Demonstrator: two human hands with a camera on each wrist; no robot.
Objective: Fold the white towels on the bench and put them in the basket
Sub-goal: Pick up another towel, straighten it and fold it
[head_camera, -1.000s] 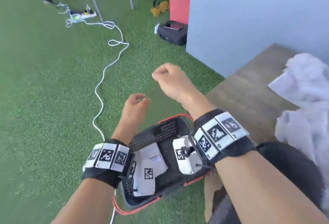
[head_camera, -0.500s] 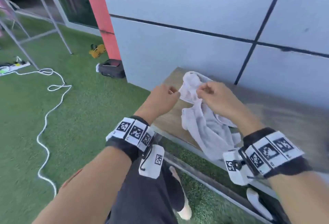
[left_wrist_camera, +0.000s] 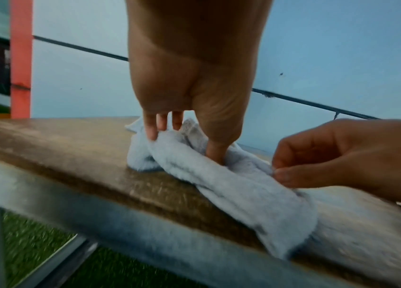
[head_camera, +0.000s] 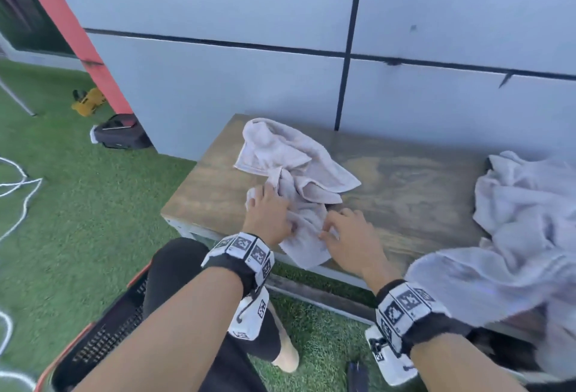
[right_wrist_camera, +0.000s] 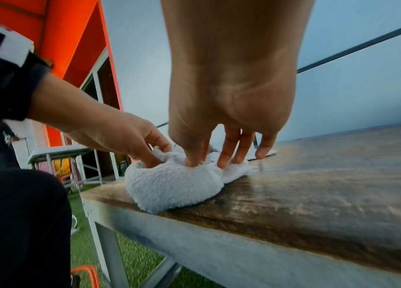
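Note:
A crumpled white towel [head_camera: 290,170] lies on the left end of the wooden bench [head_camera: 405,192], its near corner hanging over the front edge. My left hand [head_camera: 271,210] is on the towel's near part; in the left wrist view its fingers [left_wrist_camera: 154,129] and thumb pinch a fold of the towel [left_wrist_camera: 231,187]. My right hand [head_camera: 338,224] is just to the right, thumb and forefinger pinching the towel's [right_wrist_camera: 170,187] edge. A black basket [head_camera: 103,335] with a red rim stands on the grass at my lower left.
A heap of more white towels [head_camera: 526,220] covers the right part of the bench and spills over its front. A grey panelled wall [head_camera: 280,73] backs the bench. A white cable [head_camera: 15,185] and a dark bag [head_camera: 121,134] lie on the grass to the left.
The view swung from the basket and grass to the bench. Both hands came from mid-air down onto the crumpled towel, which now lies on the bench top.

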